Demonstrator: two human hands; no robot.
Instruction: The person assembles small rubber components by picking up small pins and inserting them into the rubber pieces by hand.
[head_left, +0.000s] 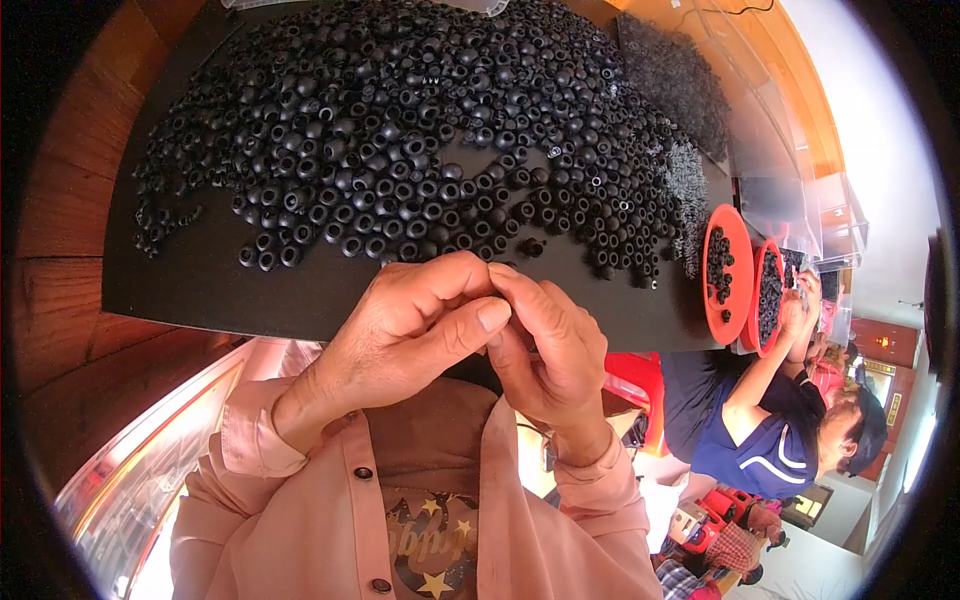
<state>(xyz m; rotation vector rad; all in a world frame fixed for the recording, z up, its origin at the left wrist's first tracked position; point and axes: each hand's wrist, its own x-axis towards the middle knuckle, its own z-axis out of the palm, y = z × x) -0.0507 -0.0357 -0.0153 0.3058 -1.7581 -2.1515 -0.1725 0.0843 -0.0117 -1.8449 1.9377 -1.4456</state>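
Note:
In front of my chest, just off the table's near edge, my left hand (425,315) and my right hand (550,340) meet at the fingertips. Both are closed in a pinch, thumbs bent inward. Whatever is between the fingers is hidden by the hands themselves. Right beyond them spreads a large heap of round black plastic pieces (350,180), ball-like with a wide hole in each. Smaller black pieces (600,230) lie toward the right of the heap. A cluster of small, pale metal springs (685,200) borders these on the right.
A dark table (230,300) carries the heap. Two red-orange bowls (715,325) (757,340) with black pieces stand at its right. A tangled dark mass (680,85) lies at the back right, beside clear plastic bins (780,190). A co-worker (750,420) in dark blue handles things further right.

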